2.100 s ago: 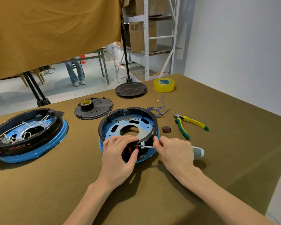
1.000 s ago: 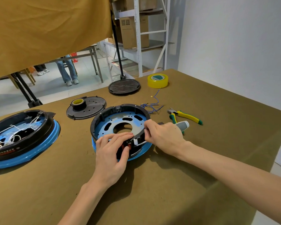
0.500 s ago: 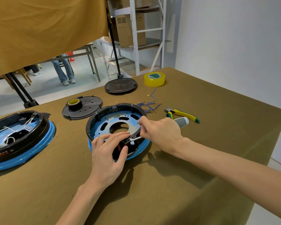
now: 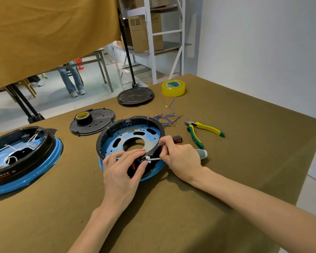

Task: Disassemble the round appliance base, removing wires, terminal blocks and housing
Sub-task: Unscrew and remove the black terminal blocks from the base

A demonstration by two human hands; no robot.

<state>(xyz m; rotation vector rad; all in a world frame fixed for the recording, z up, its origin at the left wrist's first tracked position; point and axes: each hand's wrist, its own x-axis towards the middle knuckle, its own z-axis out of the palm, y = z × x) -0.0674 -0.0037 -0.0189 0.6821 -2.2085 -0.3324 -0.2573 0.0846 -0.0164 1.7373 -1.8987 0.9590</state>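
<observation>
Table [image 4: 226, 179]: brown cloth cover.
Base [image 4: 133, 137]: centre of table, open side up.
Left hand [image 4: 120, 176]: fingers curled over base's near rim.
Right hand [image 4: 181, 157]: fingers grip screwdriver [image 4: 201, 153], tip at the rim.
Pliers [image 4: 202, 129]: right of base.

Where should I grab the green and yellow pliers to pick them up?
Take the pliers by the two handles, coming from above. They lie flat on the table, handles splayed toward the right and the metal nose pointing left at the loose blue wires. The handles are the longest, cushioned part, and probably nothing crowds them except the tool handle held by the right hand near the green tip.
</observation>
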